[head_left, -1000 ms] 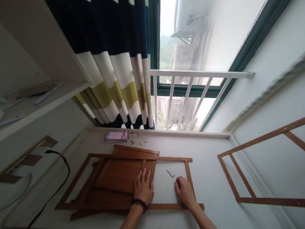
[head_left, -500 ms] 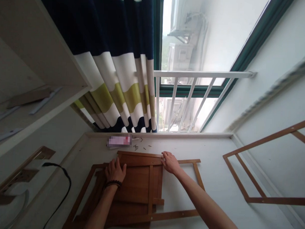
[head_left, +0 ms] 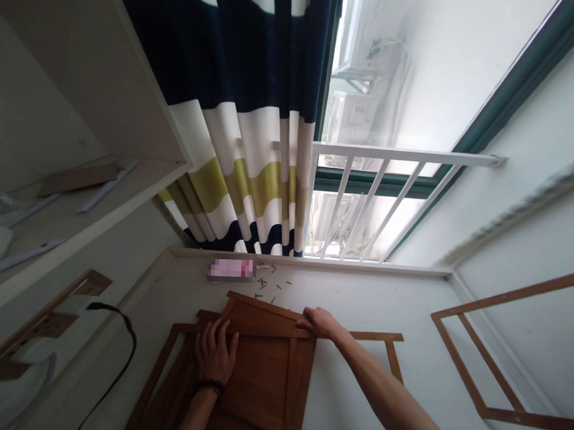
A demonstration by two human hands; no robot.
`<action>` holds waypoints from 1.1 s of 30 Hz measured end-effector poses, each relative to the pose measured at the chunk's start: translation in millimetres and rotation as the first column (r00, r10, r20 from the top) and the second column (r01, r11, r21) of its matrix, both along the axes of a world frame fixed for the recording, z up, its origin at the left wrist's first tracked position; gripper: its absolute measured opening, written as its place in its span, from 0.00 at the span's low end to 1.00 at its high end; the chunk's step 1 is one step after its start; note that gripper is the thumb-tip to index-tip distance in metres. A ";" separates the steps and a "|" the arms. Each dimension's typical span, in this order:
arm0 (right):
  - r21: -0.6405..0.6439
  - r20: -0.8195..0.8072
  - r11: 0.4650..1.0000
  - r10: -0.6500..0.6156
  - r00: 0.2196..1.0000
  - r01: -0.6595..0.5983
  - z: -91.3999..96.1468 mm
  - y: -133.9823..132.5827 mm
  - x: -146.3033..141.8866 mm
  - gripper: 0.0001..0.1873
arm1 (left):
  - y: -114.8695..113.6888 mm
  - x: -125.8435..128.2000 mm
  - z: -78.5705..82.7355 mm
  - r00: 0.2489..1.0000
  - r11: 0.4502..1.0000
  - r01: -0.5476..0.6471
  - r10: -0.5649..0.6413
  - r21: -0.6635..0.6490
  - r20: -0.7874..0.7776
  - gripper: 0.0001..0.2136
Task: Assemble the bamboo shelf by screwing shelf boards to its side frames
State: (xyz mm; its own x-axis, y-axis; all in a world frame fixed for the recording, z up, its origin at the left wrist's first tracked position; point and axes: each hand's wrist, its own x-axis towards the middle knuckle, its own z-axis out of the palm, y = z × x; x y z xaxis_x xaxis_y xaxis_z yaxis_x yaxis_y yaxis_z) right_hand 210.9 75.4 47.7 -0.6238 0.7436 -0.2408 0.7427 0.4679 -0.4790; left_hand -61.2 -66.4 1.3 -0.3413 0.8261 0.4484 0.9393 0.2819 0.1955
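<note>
A big window [head_left: 433,82] fills the upper right of the frame, with a white railing [head_left: 406,155] across its low part. Next to it, at the upper middle, hangs a long curtain [head_left: 252,132] in dark blue, white and green. Below is a white surface [head_left: 356,393]. A thin wooden frame [head_left: 531,420] stands out at the right edge. Another wooden frame [head_left: 377,336] lies at the lower middle, and brown wooden boards [head_left: 258,371] are there with it.

The left hand [head_left: 214,357] is flat on the boards, near their left side. Its fingers are a little apart and do not grip anything. The right hand [head_left: 321,323] is at the top right corner of the boards. Its fingers are bent in and pinch the edge there.

A black cord [head_left: 134,346] bends down at the lower left. A blurred pink thing [head_left: 228,269] lies above the boards, and tiny metal bits [head_left: 262,282] are scattered just beside it.
</note>
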 end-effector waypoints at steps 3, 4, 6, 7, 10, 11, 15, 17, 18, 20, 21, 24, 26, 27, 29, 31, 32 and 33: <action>0.067 -0.066 0.998 -0.005 0.998 0.010 11.5 -6.5 2.0 0.24 | -0.3 -5.6 5.9 1.000 0.997 0.004 -0.004 0.071 -0.001 0.18; 0.080 -0.085 0.997 -0.015 0.996 0.022 16.5 -7.8 1.8 0.23 | 0.0 -7.2 9.2 1.000 0.995 0.014 -0.013 0.100 -0.009 0.17; 0.097 -0.126 0.994 -0.038 0.991 0.050 28.9 -8.7 1.9 0.22 | 0.1 -10.6 17.6 0.999 0.987 0.044 -0.040 0.152 -0.027 0.14; 0.104 -0.148 0.993 -0.048 0.988 0.064 36.2 -8.4 2.9 0.21 | -0.8 -12.7 22.2 0.998 0.984 0.056 -0.051 0.169 -0.033 0.13; 0.135 -0.226 0.987 -0.060 0.972 0.092 61.7 -6.7 11.8 0.20 | -8.8 -21.8 33.9 0.999 0.981 0.039 -0.034 0.190 -0.032 0.12; 0.154 -0.255 0.983 -0.062 0.965 0.103 70.9 -6.2 16.9 0.20 | -12.9 -25.5 36.3 0.999 0.982 0.021 -0.015 0.190 -0.031 0.12; 0.242 -0.345 0.951 -0.101 0.933 0.192 104.1 -4.7 45.6 0.19 | -28.0 -37.3 39.6 0.997 0.978 -0.057 0.065 0.199 -0.032 0.12; 0.254 -0.381 0.929 -0.159 0.911 0.269 115.2 -3.6 62.7 0.19 | -29.6 -38.5 39.2 0.995 0.975 -0.086 0.093 0.205 -0.025 0.12; 0.264 -0.400 0.911 -0.194 0.896 0.315 118.9 -2.9 71.4 0.19 | -28.5 -38.1 38.7 0.995 0.974 -0.095 0.101 0.205 -0.020 0.12; 0.280 -0.456 0.859 -0.275 0.847 0.429 122.5 -1.6 88.4 0.20 | -23.6 -36.9 36.0 0.994 0.975 -0.102 0.107 0.198 -0.016 0.13; 0.283 -0.488 0.824 -0.317 0.813 0.491 122.5 -1.4 96.3 0.21 | -20.4 -36.7 33.6 0.994 0.976 -0.106 0.111 0.192 -0.017 0.13; 0.234 -0.603 0.692 -0.448 0.660 0.683 116.3 -3.2 115.8 0.22 | -9.9 -40.0 22.1 0.993 0.981 -0.112 0.117 0.161 -0.023 0.14; 0.146 -0.665 0.595 -0.533 0.524 0.791 107.6 -7.1 123.9 0.24 | -2.2 -44.2 13.1 0.993 0.983 -0.117 0.121 0.141 -0.015 0.14; 0.087 -0.684 0.553 -0.571 0.453 0.829 102.0 -9.8 126.3 0.25 | 2.2 -46.0 9.3 0.992 0.984 -0.122 0.124 0.127 -0.007 0.14; -0.060 -0.705 0.499 -0.635 0.317 0.865 88.6 -15.8 128.2 0.25 | 12.4 -46.7 5.3 0.990 0.986 -0.142 0.141 0.089 0.018 0.14; -0.225 -0.707 0.469 -0.682 0.188 0.854 73.5 -22.0 127.4 0.26 | 23.8 -41.3 7.1 0.989 0.988 -0.147 0.145 0.048 0.042 0.13; -0.295 -0.701 0.457 -0.700 0.134 0.839 66.1 -24.9 126.7 0.26 | 29.2 -35.8 10.2 0.990 0.991 -0.131 0.129 0.031 0.062 0.12; -0.352 -0.694 0.437 -0.715 0.082 0.828 59.1 -27.7 126.1 0.27 | 33.9 -28.4 14.6 0.992 0.996 -0.089 0.087 0.015 0.095 0.11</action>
